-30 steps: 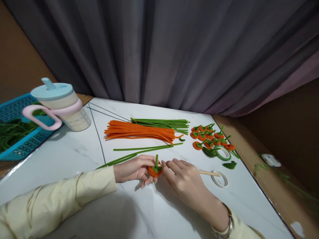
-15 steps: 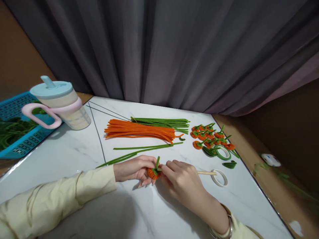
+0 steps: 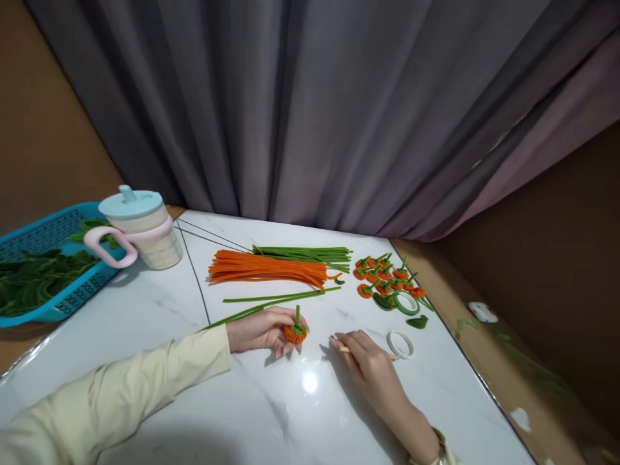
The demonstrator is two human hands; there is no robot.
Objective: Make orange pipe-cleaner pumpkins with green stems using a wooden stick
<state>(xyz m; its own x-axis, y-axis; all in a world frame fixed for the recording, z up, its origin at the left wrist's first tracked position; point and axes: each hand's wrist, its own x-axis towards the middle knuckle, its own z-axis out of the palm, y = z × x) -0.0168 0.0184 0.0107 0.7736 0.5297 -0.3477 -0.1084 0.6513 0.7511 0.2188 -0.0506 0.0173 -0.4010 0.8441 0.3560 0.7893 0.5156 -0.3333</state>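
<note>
My left hand (image 3: 261, 328) holds a small orange pipe-cleaner pumpkin (image 3: 295, 332) with a green stem standing up, resting on the white marble table (image 3: 145, 310). My right hand (image 3: 371, 363) lies on the table to the right of it, apart from the pumpkin, with its fingers closed on a thin wooden stick (image 3: 345, 349). Two long green pipe cleaners (image 3: 276, 299) lie just beyond my left hand.
Bundles of orange pipe cleaners (image 3: 266, 269) and green pipe cleaners (image 3: 305, 254) lie at the back. Several finished pumpkins (image 3: 382, 273), a green tape roll (image 3: 405, 302) and a white tape roll (image 3: 400, 343) sit right. A lidded cup (image 3: 143, 229) and blue basket (image 3: 48, 271) stand left.
My right hand has drawn back to the right with the stick, away from the pumpkin. The left hand still holds the pumpkin. The camera has tilted, shifting the whole scene.
</note>
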